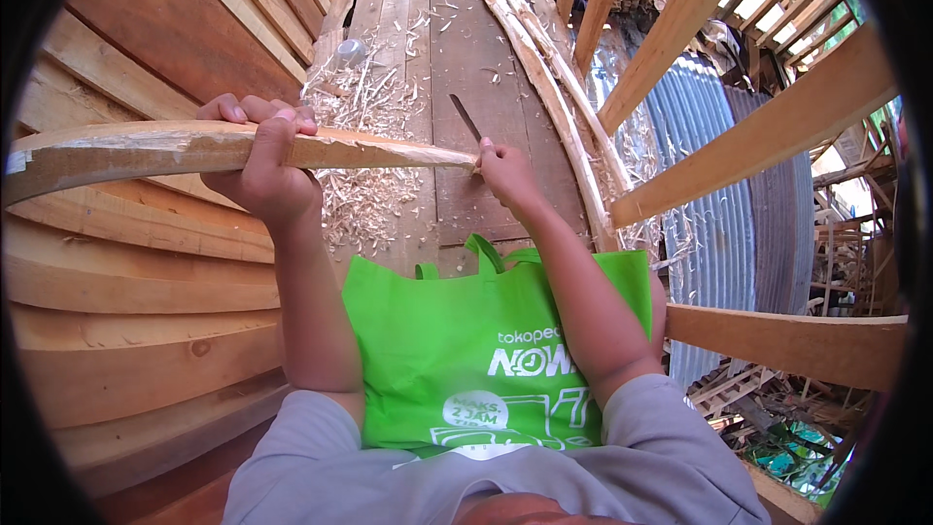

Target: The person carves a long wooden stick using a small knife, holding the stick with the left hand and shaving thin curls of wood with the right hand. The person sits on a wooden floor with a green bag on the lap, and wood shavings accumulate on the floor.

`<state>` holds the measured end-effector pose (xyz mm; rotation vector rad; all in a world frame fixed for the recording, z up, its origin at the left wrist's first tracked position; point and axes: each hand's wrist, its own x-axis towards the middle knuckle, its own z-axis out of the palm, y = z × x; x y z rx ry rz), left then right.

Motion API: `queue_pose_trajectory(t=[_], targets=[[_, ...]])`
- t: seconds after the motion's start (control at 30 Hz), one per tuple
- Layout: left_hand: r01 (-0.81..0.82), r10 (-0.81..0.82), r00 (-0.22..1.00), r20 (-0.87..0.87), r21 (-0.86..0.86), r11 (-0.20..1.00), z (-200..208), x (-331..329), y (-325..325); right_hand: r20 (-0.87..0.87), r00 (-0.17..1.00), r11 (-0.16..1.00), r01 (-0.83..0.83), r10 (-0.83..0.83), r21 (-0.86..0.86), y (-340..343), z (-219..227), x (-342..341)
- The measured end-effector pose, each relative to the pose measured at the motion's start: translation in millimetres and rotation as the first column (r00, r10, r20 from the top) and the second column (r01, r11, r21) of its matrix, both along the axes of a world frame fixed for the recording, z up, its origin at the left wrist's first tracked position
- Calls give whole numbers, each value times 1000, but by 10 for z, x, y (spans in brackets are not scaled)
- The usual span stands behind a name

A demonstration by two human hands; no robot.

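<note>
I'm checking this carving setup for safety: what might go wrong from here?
The knife in the right hand works at the thin tip of the wooden stick; a slip might send the blade toward the left hand gripping the same stick. The tip looks splintered and could snap or leave splinters in bare fingers. Loose shavings cover the plank floor, with open gaps to the right, so footing could be unsure.

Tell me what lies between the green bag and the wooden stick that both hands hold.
In the head view, pale wood shavings lie on the plank floor between the green bag and the wooden stick. The forearms cross this stretch too.
</note>
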<state>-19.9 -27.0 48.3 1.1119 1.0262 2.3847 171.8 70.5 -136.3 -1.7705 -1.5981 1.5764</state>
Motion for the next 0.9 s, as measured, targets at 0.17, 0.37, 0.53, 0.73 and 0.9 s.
queue_pose_trajectory(t=[0.17, 0.37, 0.53, 0.73, 0.9], targets=[[48, -46, 998, -44, 52, 998, -19, 2, 6, -78, 993, 938, 58, -90, -342, 33, -378, 84], [92, -91, 996, -17, 134, 987, -84, -10, 18, 4, 997, 982, 75, -76, -174, -57, -315, -34], [34, -32, 999, -11, 135, 990, -95, -22, 16, -107, 994, 983, -19, -1, -181, -98, -141, -97], [-33, 32, 999, 12, 127, 991, -113, -6, 32, -112, 994, 993, -7, -7, -121, -105, 44, -117], [10, -11, 1000, 8, 117, 993, -92, 44, 22, -75, 987, 980, -150, 141, -134, 6, 67, -51]])
